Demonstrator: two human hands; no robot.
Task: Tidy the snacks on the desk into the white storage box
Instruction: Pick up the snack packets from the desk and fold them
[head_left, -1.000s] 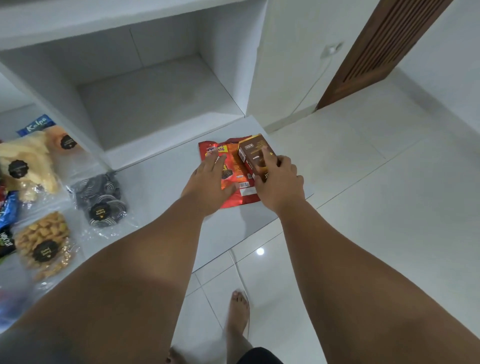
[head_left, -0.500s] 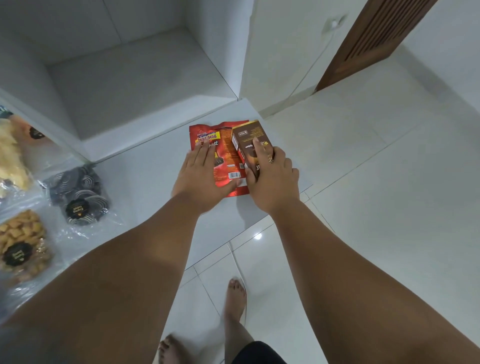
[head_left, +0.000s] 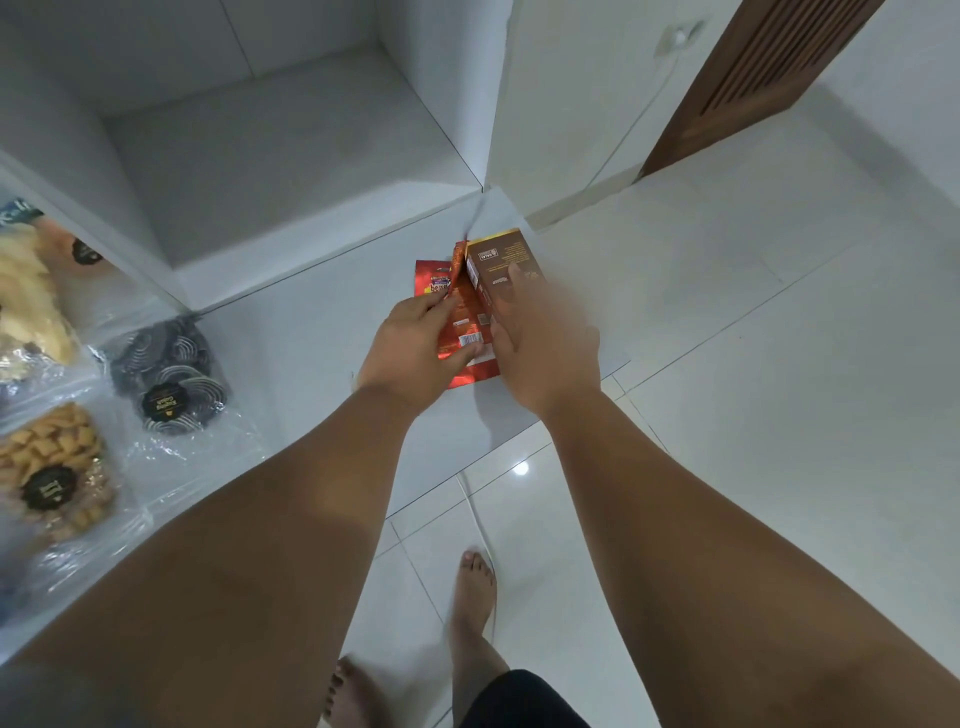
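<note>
At the corner of the white desk (head_left: 311, 338), the left hand (head_left: 410, 345) pinches a glossy red foil snack pouch (head_left: 467, 327) while the right hand (head_left: 548, 356) clasps a brown cardboard box (head_left: 506, 254) resting against it; lifted together, the slick pouch could slip floorward.

Glossy pale floor tiles (head_left: 753, 415) with thin dark grout lines cover the right and near side, and a small round spot of ceiling light (head_left: 520, 468) glints on one tile. At the far right stands a brown wooden door (head_left: 753, 93) with slatted panels. Left of it rises a plain white wall panel (head_left: 566, 114) bearing a small white plate (head_left: 678, 37). Further left, a deep white recess (head_left: 270, 150) opens above the white desk (head_left: 311, 353), whose corner juts out over the floor. The light is dim and even.
</note>
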